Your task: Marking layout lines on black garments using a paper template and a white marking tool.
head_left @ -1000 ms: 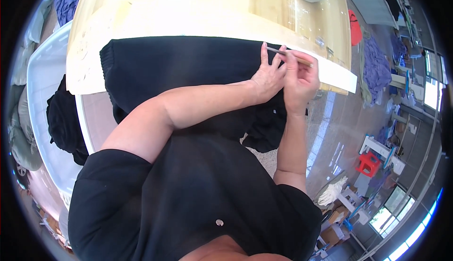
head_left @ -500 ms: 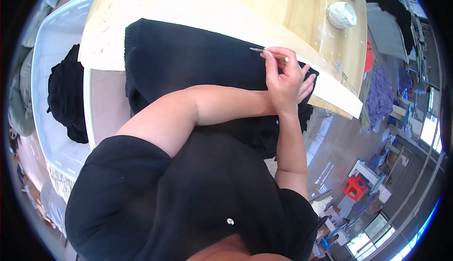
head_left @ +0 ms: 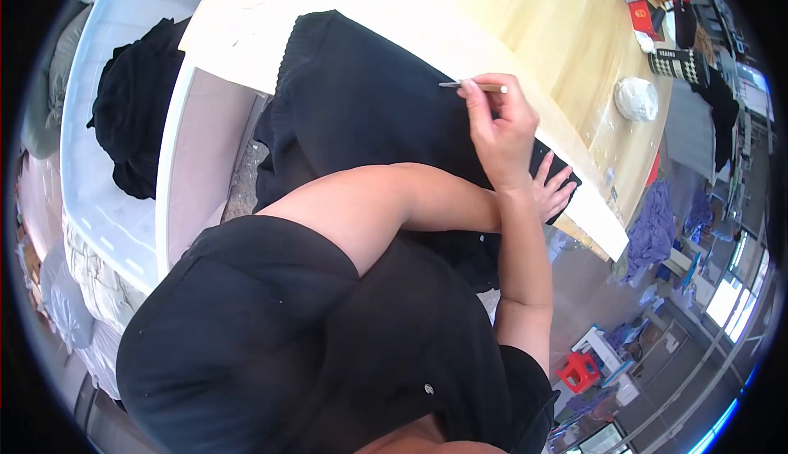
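A black garment (head_left: 377,101) with a gathered elastic edge lies spread over the near side of the table, part of it hanging down toward me. My right hand (head_left: 505,134) pinches a slim pen-like tool (head_left: 494,89) with a brownish handle, pale end and grey pointed tip. The tip is over the garment's far edge; I cannot tell if it touches. Crossing beneath my right forearm, my left arm reaches to the right. My left hand (head_left: 555,191) rests there with fingers spread on the garment's right end, partly hidden by the right wrist.
A pale wooden table (head_left: 492,11) extends beyond the garment. On its right sit a white wrapped lump (head_left: 636,98), a patterned dark can (head_left: 679,66) and small boxes. At left, a clear plastic tub (head_left: 82,117) holds black cloth (head_left: 135,109). A red stool (head_left: 579,372) stands lower right.
The view has turned, so the table and garment appear slanted. More of my spread left hand shows beside the right wrist. The right hand still pinches the tool at the garment's far edge.
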The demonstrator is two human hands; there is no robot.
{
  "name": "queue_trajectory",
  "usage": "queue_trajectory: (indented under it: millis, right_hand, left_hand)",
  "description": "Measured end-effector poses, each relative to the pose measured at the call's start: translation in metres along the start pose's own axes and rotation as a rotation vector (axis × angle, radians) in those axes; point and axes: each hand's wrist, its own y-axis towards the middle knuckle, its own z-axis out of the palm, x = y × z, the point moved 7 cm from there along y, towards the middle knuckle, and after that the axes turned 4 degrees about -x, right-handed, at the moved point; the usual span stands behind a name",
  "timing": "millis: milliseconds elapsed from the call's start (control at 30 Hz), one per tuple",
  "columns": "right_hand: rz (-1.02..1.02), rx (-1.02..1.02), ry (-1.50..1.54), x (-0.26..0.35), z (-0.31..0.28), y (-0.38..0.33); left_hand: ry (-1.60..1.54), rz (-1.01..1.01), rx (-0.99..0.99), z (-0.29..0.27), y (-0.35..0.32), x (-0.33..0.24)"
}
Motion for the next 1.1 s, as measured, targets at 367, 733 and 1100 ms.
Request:
queue_trajectory:
  millis: [367, 733, 1100]
  right_hand:
    - [0.196, -0.333, 0.518, 0.040, -0.083, 0.004]
    - [0.784, -0.315, 1.006, -0.061, -0.050, -0.050]
    - [0.307, -0.078, 0.622, 0.022, 0.011, 0.008]
  left_hand:
    - [0.008, 0.125, 0.285, -0.036, -0.009, 0.020]
    - [-0.036, 0.058, 0.142, -0.006, 0.003, 0.005]
    - [0.052, 0.018, 0.135, -0.010, 0.001, 0.004]
